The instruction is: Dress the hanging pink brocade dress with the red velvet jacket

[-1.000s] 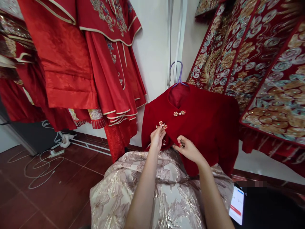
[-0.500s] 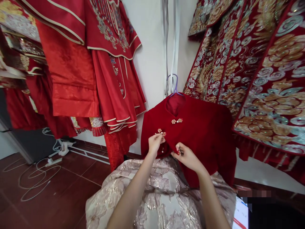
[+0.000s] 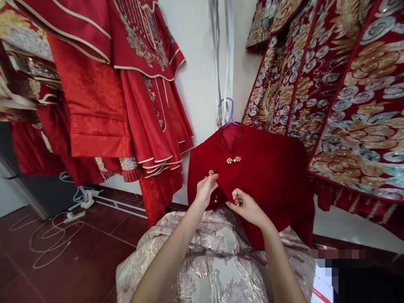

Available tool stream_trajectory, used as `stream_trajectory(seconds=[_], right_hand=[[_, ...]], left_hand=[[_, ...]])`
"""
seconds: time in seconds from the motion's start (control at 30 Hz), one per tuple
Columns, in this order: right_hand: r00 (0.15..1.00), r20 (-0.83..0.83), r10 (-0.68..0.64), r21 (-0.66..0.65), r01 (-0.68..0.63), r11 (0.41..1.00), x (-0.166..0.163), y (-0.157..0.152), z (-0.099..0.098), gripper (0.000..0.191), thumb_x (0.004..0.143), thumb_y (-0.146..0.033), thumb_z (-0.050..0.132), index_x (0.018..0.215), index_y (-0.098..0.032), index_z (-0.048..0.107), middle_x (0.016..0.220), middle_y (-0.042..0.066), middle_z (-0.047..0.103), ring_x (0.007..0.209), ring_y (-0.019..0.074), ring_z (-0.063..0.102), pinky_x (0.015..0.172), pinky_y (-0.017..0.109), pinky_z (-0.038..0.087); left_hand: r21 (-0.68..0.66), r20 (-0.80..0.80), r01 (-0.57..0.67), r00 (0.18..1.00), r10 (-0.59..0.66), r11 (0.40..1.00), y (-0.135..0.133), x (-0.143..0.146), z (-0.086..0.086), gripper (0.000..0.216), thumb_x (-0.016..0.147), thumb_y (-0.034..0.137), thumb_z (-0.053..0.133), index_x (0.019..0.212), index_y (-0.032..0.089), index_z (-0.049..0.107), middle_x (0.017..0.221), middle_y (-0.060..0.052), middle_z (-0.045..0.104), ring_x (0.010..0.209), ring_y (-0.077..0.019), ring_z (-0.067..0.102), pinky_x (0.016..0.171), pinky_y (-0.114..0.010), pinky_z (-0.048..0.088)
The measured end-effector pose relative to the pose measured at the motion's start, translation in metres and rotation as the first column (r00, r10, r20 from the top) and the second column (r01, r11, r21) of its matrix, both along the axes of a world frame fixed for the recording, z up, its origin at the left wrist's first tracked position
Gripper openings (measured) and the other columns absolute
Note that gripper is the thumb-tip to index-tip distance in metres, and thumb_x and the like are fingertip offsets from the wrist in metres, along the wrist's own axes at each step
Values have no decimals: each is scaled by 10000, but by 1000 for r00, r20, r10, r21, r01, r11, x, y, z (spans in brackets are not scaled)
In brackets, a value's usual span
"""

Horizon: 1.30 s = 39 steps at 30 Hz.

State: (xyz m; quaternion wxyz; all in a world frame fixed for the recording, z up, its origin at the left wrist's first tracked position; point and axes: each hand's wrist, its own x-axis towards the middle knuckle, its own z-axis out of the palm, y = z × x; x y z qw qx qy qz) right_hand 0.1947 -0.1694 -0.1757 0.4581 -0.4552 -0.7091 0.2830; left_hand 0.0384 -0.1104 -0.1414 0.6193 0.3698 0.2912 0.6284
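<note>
A dark red velvet jacket (image 3: 265, 168) hangs in front of me on a purple hanger (image 3: 231, 111). Its jewelled top clasp (image 3: 234, 160) is joined below the collar. My left hand (image 3: 205, 189) pinches a second flower-shaped clasp (image 3: 211, 173) at the jacket's front, and the fingertips cover part of it. Lower and to the right, my right hand (image 3: 248, 206) is closed on another jewelled clasp (image 3: 237, 202) at the edge of the front panel. A small pearl piece (image 3: 216, 198) shows between the hands.
Shiny floral brocade fabric (image 3: 217, 273) spreads beneath my forearms. Red garments (image 3: 151, 113) hang at left, and heavily embroidered ones (image 3: 362, 118) at right. A white rack base (image 3: 120, 207), a power strip (image 3: 74, 216) and loose cables lie on the tiled floor. A lit screen (image 3: 323, 282) sits lower right.
My view has shifted slightly. Both hands keep their grips on the jacket's clasps, with hardly any movement.
</note>
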Motion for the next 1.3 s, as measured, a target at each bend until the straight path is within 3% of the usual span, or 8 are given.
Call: stream_trajectory(seconds=[0.27, 0.37, 0.47, 0.57, 0.63, 0.9, 1.03, 1.3], right_hand=[[996, 39, 75, -22, -74, 997, 8, -16, 14, 284, 782, -364, 612, 764, -211, 374, 693, -49, 398, 626, 100, 390, 637, 244, 380], [976, 43, 216, -100, -210, 972, 17, -33, 28, 305, 794, -411, 619, 767, -203, 398, 717, -40, 373, 650, 97, 384, 624, 235, 369], [961, 29, 275, -182, -266, 947, 25, -46, 38, 331, 799, -447, 624, 774, -197, 409, 731, -36, 372, 658, 93, 386, 617, 231, 362], [968, 19, 251, -195, -243, 950, 32, -49, 41, 349, 799, -451, 635, 775, -197, 397, 737, -40, 372, 657, 86, 383, 623, 230, 356], [972, 10, 234, -192, -228, 954, 36, -49, 40, 358, 798, -450, 640, 773, -198, 388, 730, -44, 368, 654, 84, 382, 623, 229, 352], [972, -50, 228, -194, -233, 953, 38, -51, 41, 343, 787, -438, 659, 797, -200, 412, 737, -45, 397, 665, 84, 416, 635, 233, 387], [948, -131, 290, -229, -313, 922, 40, -53, 43, 371, 785, -440, 653, 1016, -217, 467, 850, 0, 514, 732, 120, 513, 667, 270, 465], [964, -255, 74, -175, -121, 977, 33, -47, 41, 576, 782, -462, 646, 1240, -225, 391, 953, 39, 560, 751, 134, 571, 664, 294, 519]], left_hand=[[-44, -375, 132, 917, -139, 990, 3, 5, 30, 273, 767, 412, 623, 793, 145, 672, 813, -72, 685, 714, -136, 618, 760, -305, 494], [291, -705, 70, 690, 164, 954, 4, 14, 59, 201, 802, 332, 582, 821, 154, 673, 866, -68, 674, 802, -158, 607, 815, -314, 470], [641, -757, 196, 321, 569, 742, 2, 24, 83, 155, 792, 270, 591, 904, 194, 667, 964, -60, 638, 935, -195, 556, 889, -343, 435], [711, -672, 330, 59, 738, 621, 0, 31, 97, 212, 801, 268, 581, 986, 192, 649, 1003, -85, 591, 997, -241, 497, 878, -378, 428], [695, -650, 397, -9, 759, 600, 3, 33, 102, 212, 831, 261, 546, 996, 178, 651, 988, -95, 572, 993, -244, 480, 878, -380, 420], [624, -681, 616, 128, 721, 480, 25, 22, 115, 149, 821, 294, 582, 918, 203, 651, 1006, -67, 580, 999, -226, 481, 921, -398, 364], [620, -707, 674, 259, 658, 401, 21, 21, 119, 86, 760, 232, 592, 832, 204, 632, 849, -52, 597, 940, -222, 518, 1076, -455, 224], [697, -717, 528, 500, 486, 485, 22, 23, 116, 65, 692, 212, 620, 708, 248, 568, 679, -34, 545, 898, -249, 537, 1170, -489, 34]])
